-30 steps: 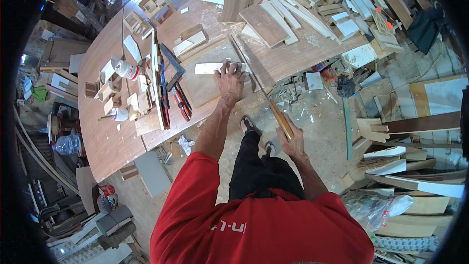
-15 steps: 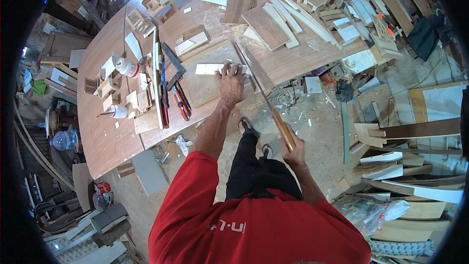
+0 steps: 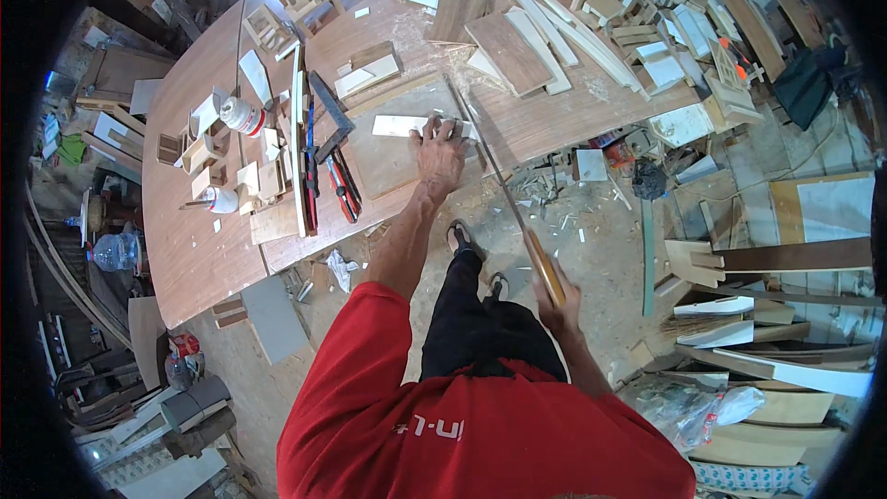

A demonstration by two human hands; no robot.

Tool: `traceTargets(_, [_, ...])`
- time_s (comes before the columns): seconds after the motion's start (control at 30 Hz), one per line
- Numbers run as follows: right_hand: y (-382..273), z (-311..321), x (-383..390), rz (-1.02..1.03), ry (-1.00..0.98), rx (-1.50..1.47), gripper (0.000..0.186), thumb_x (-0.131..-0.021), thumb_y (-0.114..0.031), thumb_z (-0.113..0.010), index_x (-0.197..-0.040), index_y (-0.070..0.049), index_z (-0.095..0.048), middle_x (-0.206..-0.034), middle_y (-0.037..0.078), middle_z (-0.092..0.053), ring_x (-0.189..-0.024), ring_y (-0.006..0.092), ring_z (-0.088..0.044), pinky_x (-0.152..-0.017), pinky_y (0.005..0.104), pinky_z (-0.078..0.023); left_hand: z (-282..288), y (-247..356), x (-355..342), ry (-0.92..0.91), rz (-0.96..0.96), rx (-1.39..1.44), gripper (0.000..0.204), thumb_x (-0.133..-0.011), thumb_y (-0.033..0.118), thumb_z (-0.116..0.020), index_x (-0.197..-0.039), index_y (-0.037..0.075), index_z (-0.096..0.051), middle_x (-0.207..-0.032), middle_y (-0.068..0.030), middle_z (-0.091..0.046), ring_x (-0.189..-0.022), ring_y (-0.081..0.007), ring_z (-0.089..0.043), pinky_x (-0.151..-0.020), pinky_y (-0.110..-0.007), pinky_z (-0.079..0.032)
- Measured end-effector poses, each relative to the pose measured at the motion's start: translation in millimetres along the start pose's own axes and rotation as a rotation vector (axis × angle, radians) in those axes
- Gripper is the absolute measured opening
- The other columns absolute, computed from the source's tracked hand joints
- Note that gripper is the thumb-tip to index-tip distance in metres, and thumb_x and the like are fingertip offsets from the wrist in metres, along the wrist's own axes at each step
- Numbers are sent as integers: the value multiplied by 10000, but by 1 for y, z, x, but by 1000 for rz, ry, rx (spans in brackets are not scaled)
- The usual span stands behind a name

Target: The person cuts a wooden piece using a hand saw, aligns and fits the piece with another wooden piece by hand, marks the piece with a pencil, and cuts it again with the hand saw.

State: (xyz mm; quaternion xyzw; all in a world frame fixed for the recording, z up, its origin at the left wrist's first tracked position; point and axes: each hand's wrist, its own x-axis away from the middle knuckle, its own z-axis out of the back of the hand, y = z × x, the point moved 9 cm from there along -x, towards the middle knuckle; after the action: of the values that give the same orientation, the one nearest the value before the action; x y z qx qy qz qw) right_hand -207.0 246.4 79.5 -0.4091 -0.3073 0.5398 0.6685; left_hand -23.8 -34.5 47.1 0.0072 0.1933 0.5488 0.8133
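My left hand (image 3: 438, 157) presses a white strip (image 3: 393, 125) onto a flat board (image 3: 393, 166) near the table's front edge, fingers bent over it. My right hand (image 3: 560, 305) grips the wooden handle (image 3: 543, 266) of a long saw, whose blade (image 3: 494, 166) crosses at the strip's right end. Left of the board lie a dark try square (image 3: 329, 105) and red-handled tools (image 3: 344, 190).
The wooden table (image 3: 185, 249) holds two white bottles (image 3: 242, 115) among small blocks at left, and loose boards (image 3: 504, 51) and piled pieces at the back right. Timber offcuts (image 3: 758, 360) are stacked right of me; scraps litter the floor.
My right hand and the saw have moved back toward my body, lower in the picture. My left hand stays on the strip. The whole view has shifted slightly.
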Motion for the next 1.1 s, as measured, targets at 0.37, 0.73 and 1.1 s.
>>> traceTargets(0.37, [-13, -27, -59, -115, -57, -84, 430, -879, -116, -610, -1284, 8, -537, -1017, 186, -682, -863, 292, -711, -721, 326, -539, -2, -1, 0, 6, -4, 8, 381, -891, 365, -594, -1192, 141, -657, -1247, -8, -563, -1313, -301, -374, -1017, -650, -260])
traceTargets(0.73, [-18, -17, -58, 58, -15, -22, 458, -872, -114, -611, -1315, -55, -512, -969, 201, -663, -769, 335, -697, -650, 355, -537, 1, 4, -3, 11, -15, 6, 347, -889, 363, -598, -1135, 136, -687, -1234, -4, -570, -1288, -302, -403, -1013, -639, -274])
traceTargets(1.1, [-13, 1, -13, 89, 56, 41, 487, -857, -133, -651, -1318, -38, -525, -976, 231, -662, -772, 329, -702, -643, 365, -542, 2, 6, 0, 14, -25, -19, 361, -894, 366, -593, -1163, 137, -665, -1235, -17, -561, -1301, -308, -384, -1011, -650, -276])
